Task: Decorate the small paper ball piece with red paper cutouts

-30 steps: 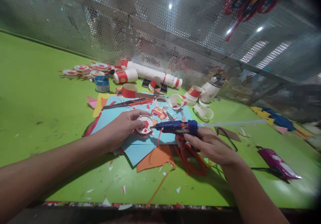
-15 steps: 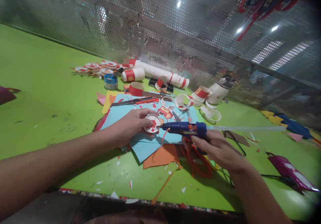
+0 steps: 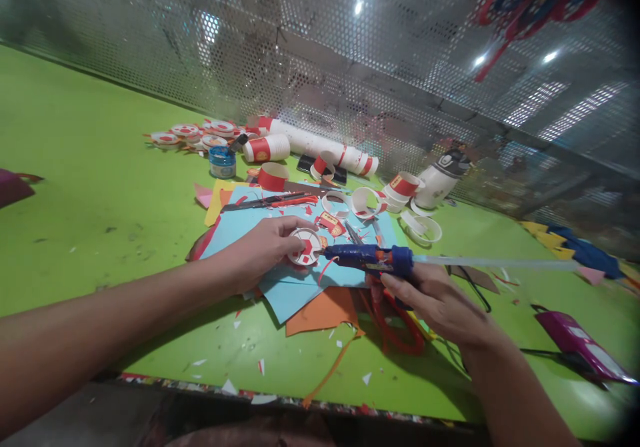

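Note:
Between the thumb and fingers of my left hand is a white paper cup bottom with red patches, like a small football. My right hand is wrapped round the handle of a blue hot glue gun. A long clear glue stick juts out of its rear. The gun's nozzle is at the right rim of the disc; whether it touches cannot be told. A thin red strip hangs just below the nozzle. Light blue paper lies under both hands, and red-handled scissors lie below the gun.
Behind the paper are cut cup rings, a blue-lidded jar, stacked paper cups and a white bottle. Several finished-looking discs lie at back left. A purple pouch-like thing lies right. Paper scraps litter the green table.
Both hands stay almost in place, with the glue gun's nozzle still at the disc's rim. The view shifts very slightly, and the red strip's lower end has moved a little left.

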`<action>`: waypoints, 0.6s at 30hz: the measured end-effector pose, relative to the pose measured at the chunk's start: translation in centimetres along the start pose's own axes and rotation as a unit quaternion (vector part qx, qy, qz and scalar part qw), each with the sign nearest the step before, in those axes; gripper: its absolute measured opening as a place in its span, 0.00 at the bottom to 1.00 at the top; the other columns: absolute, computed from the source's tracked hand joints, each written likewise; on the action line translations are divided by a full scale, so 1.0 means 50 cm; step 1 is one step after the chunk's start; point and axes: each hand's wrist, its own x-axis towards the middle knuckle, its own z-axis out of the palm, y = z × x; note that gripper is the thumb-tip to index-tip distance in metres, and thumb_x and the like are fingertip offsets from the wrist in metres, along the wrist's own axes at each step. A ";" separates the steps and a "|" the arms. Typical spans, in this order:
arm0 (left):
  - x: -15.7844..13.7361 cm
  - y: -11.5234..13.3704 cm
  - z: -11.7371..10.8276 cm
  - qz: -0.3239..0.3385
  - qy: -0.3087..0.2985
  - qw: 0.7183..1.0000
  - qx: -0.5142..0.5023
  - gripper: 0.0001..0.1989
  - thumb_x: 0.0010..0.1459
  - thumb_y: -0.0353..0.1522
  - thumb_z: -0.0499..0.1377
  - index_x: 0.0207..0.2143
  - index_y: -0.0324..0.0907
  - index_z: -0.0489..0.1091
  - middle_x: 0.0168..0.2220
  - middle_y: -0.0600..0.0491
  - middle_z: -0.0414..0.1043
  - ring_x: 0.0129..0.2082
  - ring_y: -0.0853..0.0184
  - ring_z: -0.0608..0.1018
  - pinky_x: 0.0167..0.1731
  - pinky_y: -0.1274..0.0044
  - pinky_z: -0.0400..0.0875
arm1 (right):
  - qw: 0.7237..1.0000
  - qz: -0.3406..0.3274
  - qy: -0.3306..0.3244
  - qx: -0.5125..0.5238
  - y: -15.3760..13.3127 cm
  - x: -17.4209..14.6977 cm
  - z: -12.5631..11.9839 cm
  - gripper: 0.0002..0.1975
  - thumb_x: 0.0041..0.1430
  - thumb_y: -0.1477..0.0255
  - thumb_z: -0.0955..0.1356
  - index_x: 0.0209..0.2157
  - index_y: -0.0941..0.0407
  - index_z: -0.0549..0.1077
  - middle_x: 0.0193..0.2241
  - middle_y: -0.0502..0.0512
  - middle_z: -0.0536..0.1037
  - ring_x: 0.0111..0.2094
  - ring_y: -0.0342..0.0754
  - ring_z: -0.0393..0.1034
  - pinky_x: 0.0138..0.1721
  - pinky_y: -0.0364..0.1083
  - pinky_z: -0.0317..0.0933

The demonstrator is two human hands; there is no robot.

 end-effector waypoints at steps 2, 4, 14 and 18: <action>0.000 0.001 0.000 -0.005 0.003 1.000 0.002 0.14 0.49 0.26 0.62 0.41 0.38 0.73 0.26 0.50 0.75 0.21 0.69 0.75 0.22 0.78 0.72 | 1.000 -0.012 0.007 -0.007 -0.003 0.001 0.000 0.22 0.63 0.55 0.61 0.26 0.57 0.72 0.21 0.51 0.70 0.23 0.43 0.62 0.23 0.42 0.58; -0.001 0.003 0.001 -0.012 0.004 1.000 -0.001 0.15 0.50 0.25 0.61 0.42 0.38 0.72 0.26 0.51 0.75 0.20 0.70 0.74 0.21 0.78 0.72 | 1.000 -0.023 0.007 -0.002 -0.007 0.002 0.000 0.20 0.63 0.57 0.61 0.26 0.57 0.71 0.22 0.50 0.69 0.23 0.43 0.61 0.23 0.41 0.57; -0.006 0.006 0.004 -0.011 0.000 1.000 -0.001 0.14 0.50 0.26 0.61 0.42 0.38 0.72 0.24 0.53 0.74 0.19 0.71 0.74 0.21 0.80 0.71 | 1.000 -0.015 -0.007 -0.007 -0.016 0.000 0.000 0.21 0.64 0.58 0.60 0.26 0.57 0.72 0.21 0.51 0.70 0.22 0.43 0.62 0.23 0.42 0.56; -0.007 0.011 0.003 -0.009 -0.001 1.000 0.012 0.13 0.50 0.27 0.62 0.41 0.38 0.71 0.24 0.53 0.73 0.20 0.72 0.73 0.22 0.80 0.70 | 1.000 -0.020 0.000 -0.014 -0.023 -0.001 0.000 0.20 0.64 0.60 0.60 0.25 0.57 0.71 0.21 0.51 0.70 0.22 0.43 0.63 0.23 0.42 0.56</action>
